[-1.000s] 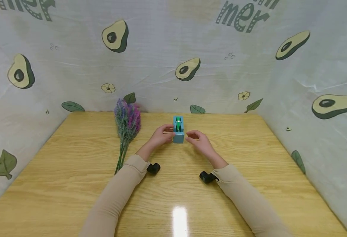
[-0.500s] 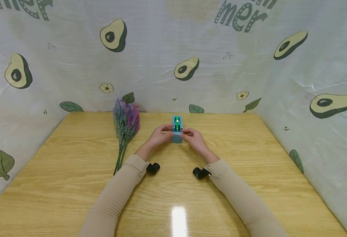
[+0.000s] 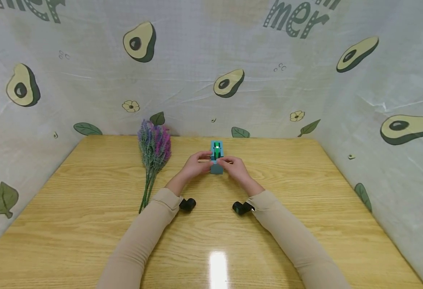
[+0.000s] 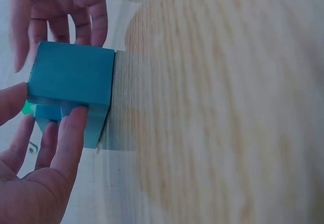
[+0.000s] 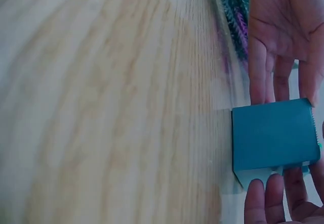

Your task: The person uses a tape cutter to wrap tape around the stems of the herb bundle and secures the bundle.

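Note:
A blue tape dispenser (image 3: 216, 167) with a green tape roll (image 3: 217, 150) stands upright near the table's back edge, its blunt end towards me. My left hand (image 3: 195, 165) grips its left side; in the left wrist view the thumb (image 4: 11, 102) is at the top edge and fingers (image 4: 71, 140) lie along the side. My right hand (image 3: 236, 167) has its thumb and forefinger at the serrated top edge. Several bent fingers (image 5: 275, 196) of it show beside the dispenser (image 5: 273, 135) in the right wrist view. Whether they pinch the tape's end is hidden.
A bunch of purple and pink artificial lavender (image 3: 154, 148) lies left of my left hand, stems towards me. The wooden table (image 3: 88, 192) meets a cloth backdrop (image 3: 186, 48) printed with avocados at the back and sides. Black wrist cameras (image 3: 187, 204) hang at both cuffs.
My right hand has moved left from beside the dispenser, and its fingertips now sit at the top front edge. The left hand keeps its hold; the dispenser stays in place.

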Available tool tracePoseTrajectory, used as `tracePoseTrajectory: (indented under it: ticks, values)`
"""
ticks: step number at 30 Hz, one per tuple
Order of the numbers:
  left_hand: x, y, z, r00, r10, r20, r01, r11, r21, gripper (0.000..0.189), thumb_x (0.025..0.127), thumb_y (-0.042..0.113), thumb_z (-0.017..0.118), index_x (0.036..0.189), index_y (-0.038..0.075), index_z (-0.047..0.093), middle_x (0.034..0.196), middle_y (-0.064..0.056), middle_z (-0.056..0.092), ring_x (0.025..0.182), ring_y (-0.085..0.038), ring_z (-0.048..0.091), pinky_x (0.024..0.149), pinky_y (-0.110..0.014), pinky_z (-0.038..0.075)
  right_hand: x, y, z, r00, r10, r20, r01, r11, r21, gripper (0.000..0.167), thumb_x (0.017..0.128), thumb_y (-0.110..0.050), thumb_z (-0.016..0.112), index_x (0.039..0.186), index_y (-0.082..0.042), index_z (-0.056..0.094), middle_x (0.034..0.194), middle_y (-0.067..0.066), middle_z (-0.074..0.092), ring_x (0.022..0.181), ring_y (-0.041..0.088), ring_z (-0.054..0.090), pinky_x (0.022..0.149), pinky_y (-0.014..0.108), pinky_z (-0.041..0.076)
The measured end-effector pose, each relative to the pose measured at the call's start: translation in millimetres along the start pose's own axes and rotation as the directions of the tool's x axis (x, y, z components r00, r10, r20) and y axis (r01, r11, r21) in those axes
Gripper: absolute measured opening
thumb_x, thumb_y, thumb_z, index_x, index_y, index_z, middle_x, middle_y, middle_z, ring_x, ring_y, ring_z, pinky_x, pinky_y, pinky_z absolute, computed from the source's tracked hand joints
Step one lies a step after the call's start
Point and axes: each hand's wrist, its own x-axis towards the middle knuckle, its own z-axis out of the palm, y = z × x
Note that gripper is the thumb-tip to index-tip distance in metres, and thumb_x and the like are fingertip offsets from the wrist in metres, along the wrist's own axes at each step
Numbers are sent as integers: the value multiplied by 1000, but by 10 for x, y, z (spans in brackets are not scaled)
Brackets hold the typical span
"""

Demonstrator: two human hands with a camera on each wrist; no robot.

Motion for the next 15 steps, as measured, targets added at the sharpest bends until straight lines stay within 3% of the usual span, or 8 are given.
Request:
tracePoseTrajectory:
  ticks: [7,15]
  values:
    - [3,-1,-5,1000,4,5,-4,1000,-2,44,91,10,61,134,9,49,129,-15,48,112,-30,53,84,-34,52,27,-11,30,999,13,-53,-11,999,53,27,89,-22,65,106,-2,69,106,9,63,94,20,53,78,28,47]
    - [6,-9,5,1000,10,-13,-10,1000,4,44,90,9,62,133,8,50,128,-15,49,111,-30,54,83,-33,53,47,12,82,991,-26,-129,36,996,77,21,86,-16,69,99,0,72,98,10,65,89,19,56,74,26,48]
